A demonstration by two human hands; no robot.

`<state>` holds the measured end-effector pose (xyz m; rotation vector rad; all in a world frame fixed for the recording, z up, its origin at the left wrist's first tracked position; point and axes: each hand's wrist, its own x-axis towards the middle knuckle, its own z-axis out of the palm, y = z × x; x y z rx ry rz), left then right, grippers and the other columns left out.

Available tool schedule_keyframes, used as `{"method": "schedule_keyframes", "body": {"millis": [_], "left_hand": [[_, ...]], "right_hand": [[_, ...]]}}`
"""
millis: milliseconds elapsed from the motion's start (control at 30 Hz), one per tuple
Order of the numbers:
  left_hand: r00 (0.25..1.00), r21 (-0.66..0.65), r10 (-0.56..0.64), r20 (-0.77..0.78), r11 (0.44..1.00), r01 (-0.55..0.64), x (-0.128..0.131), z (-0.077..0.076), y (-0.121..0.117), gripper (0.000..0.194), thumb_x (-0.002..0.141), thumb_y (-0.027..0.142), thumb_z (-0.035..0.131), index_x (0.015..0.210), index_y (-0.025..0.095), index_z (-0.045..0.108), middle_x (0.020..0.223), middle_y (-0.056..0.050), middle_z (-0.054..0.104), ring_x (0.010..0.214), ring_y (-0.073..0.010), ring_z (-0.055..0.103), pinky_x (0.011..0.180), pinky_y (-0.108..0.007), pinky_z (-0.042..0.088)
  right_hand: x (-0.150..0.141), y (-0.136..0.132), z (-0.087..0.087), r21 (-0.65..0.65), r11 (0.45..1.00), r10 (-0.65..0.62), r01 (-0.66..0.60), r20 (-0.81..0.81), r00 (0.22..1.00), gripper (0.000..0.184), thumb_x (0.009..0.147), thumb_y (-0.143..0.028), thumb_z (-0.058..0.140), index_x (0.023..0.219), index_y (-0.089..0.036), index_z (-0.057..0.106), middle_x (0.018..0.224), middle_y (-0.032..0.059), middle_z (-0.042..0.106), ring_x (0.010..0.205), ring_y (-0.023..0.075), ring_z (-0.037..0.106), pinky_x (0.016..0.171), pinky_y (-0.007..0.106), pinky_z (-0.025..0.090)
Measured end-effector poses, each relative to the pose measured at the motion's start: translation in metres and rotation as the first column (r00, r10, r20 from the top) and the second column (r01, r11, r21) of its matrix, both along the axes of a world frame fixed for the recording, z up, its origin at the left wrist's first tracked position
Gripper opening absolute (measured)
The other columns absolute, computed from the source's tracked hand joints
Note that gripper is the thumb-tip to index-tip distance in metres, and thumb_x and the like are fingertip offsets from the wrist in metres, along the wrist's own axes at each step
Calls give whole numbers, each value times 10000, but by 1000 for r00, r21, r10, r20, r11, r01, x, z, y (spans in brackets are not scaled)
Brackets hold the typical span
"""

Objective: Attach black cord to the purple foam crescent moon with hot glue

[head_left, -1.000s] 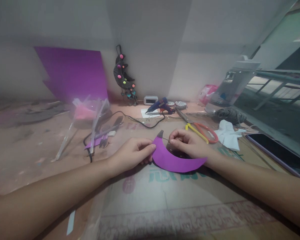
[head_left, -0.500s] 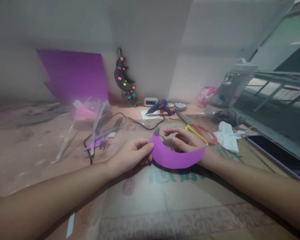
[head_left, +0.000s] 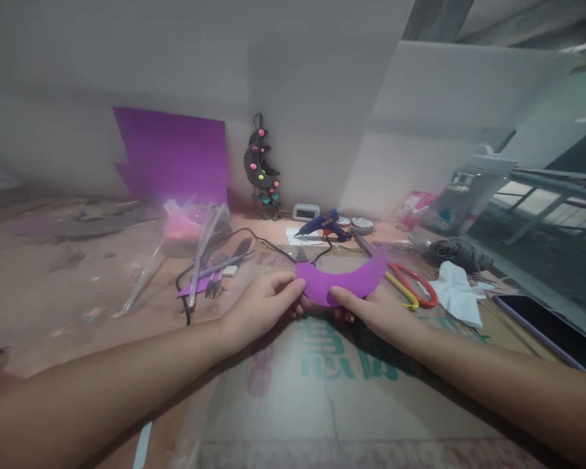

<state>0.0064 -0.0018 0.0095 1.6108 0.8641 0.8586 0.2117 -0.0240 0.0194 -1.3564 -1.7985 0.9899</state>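
Observation:
Between my two hands is a purple paper crescent, held just above the printed cardboard. My left hand pinches its left end, thumb on top. Near that end a small dark grey piece sticks up; how it joins the crescent is hard to see. My right hand grips the lower middle edge, thumb in front and fingers behind. The crescent's right tip curves upward beyond my right thumb.
Behind lie a blue glue gun and a white digital clock. A decorated dark crescent leans on the wall beside purple sheets. Scissors, tissue, a phone and a plastic jug stand right. Glue sticks lie left.
My right hand has come from behind the crescent to grip its lower edge. The crescent has turned, its right tip now raised. My left hand keeps its pinch. The camera view has shifted.

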Motion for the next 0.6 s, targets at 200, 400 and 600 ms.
{"method": "schedule_keyframes", "body": {"millis": [200,400,600], "left_hand": [[987,160,54,150,984,-79,-6,-13,13,545,887,288,575,1393,225,384,1096,-84,604,890,-156,613,755,-269,513],[995,321,87,49,942,-98,-15,-12,18,435,901,254,539,1334,226,505,1202,-100,598,1075,-207,586,926,-340,491],[980,487,160,-116,869,-84,-15,-7,14,354,924,266,518,1266,197,577,1263,-88,615,1150,-216,570,1017,-370,441]], "right_hand": [[9,-3,4,161,985,-72,56,95,993,202,830,-379,591,740,-199,579,652,40,645,626,196,605,591,306,488],[9,-5,5,82,996,-32,25,85,996,214,830,-375,584,711,-198,594,649,63,649,640,214,614,568,311,488],[10,1,2,69,995,-78,76,29,996,231,833,-406,582,737,-198,610,660,67,645,646,229,618,566,330,490]]}}
